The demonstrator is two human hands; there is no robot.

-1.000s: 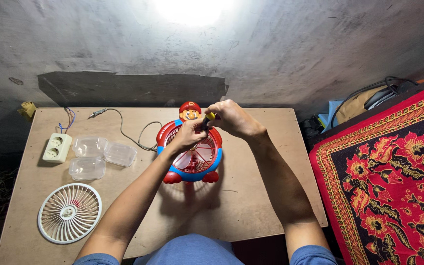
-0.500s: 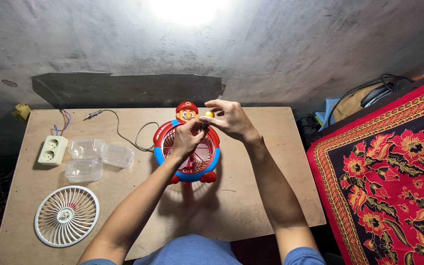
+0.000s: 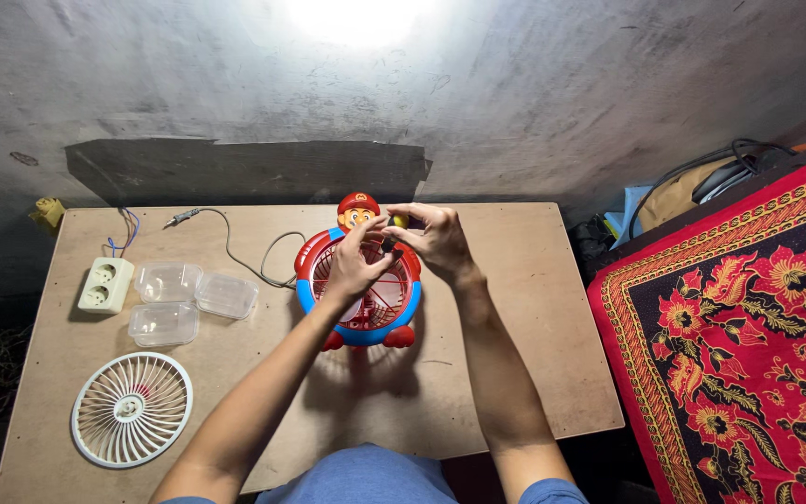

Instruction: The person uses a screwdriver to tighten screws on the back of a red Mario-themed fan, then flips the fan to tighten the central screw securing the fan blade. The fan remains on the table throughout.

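Wooden table (image 3: 515, 373): both hands on toy fan (image 3: 358, 299); grille (image 3: 131, 409), containers (image 3: 179, 299) left.

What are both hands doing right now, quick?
Left hand: grip closed, fingers resting on the red and blue toy fan.
Right hand: grip closed on a small yellow-handled tool above the fan.

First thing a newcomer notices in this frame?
Probably the red-and-blue toy fan with a cartoon figure on top, at the table's middle, with the left hand and right hand meeting over its grille. Next, the white fan grille lying flat at the table's near-left corner.
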